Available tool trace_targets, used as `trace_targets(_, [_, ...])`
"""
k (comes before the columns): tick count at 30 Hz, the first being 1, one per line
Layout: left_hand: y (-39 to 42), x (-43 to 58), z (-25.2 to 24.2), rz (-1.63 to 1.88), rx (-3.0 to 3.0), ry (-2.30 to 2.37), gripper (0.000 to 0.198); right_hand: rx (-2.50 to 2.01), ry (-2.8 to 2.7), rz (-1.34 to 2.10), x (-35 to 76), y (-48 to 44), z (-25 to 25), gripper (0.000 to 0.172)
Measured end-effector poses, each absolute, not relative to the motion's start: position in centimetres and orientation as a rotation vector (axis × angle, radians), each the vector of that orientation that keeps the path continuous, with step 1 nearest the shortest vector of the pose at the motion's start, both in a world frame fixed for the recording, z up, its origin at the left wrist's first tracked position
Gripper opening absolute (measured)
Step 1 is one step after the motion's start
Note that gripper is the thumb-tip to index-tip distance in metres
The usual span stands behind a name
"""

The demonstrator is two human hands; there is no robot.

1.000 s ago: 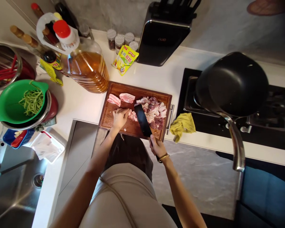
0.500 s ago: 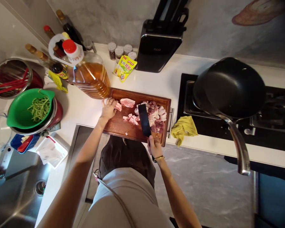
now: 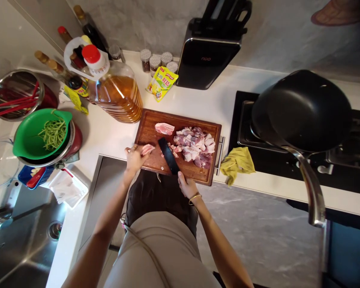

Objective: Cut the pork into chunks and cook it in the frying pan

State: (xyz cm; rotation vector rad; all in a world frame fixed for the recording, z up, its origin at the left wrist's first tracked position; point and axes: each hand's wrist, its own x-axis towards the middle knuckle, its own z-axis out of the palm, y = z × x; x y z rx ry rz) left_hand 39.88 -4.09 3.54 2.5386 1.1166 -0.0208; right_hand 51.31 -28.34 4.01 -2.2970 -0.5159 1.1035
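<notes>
My left hand (image 3: 135,159) is at the left side of the wooden cutting board (image 3: 150,117), fingers closed on a strip of pork belly (image 3: 148,149). In my right hand (image 3: 187,185), wrapped round the handle, is a black-bladed cleaver (image 3: 168,156). Its blade slants over the board, right of that strip, and partly covers small cut pork pieces (image 3: 176,148). Another slab of pork belly (image 3: 165,128) lies near the board's back edge. A heap of chopped meat (image 3: 195,145) fills the right side of the board.
Behind the board stand an oil jug (image 3: 117,94), a yellow seasoning packet (image 3: 162,83) and a knife block (image 3: 208,60). A yellow cloth (image 3: 238,164) and a black wok (image 3: 303,110) on the stove are to the right. A green colander (image 3: 24,140) and the sink (image 3: 27,244) are left.
My left hand has drawn the pork strip nearer to me. The cleaver has swung left, off the meat heap to the small pieces. The view has shifted slightly.
</notes>
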Motion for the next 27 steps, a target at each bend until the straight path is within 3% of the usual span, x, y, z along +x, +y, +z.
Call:
trace_targets(7, [-9.3, 40.4, 3.4, 0.068, 2.622, 1.059, 0.045, -2.373, -0.556, 0.996, 52.7, -29.1, 4.1, 0.060])
trace_targets(12, [-11.7, 40.5, 3.2, -0.101, 2.705, 0.539, 0.018, -2.357, -0.440, 0.957, 52.6, -30.4, 3.9, 0.063])
trace_targets(16, [-12.4, 41.1, 2.6, -0.158, 2.763, 0.440, 0.023, -2.318, -0.389, 0.950, 52.8, -31.6, 4.5, 0.062])
trace_targets(22, [-11.2, 46.1, 3.8, 0.067, 2.660, 0.563, 0.024, -2.281, -0.311, 0.841, 52.3, -31.8, 6.2, 0.059])
trace_targets(27, [-9.8, 48.6, 3.8, 0.239, 2.558, 0.606, 0.035, -2.024, -0.086, 1.103, 52.3, -31.3, 5.3, 0.060])
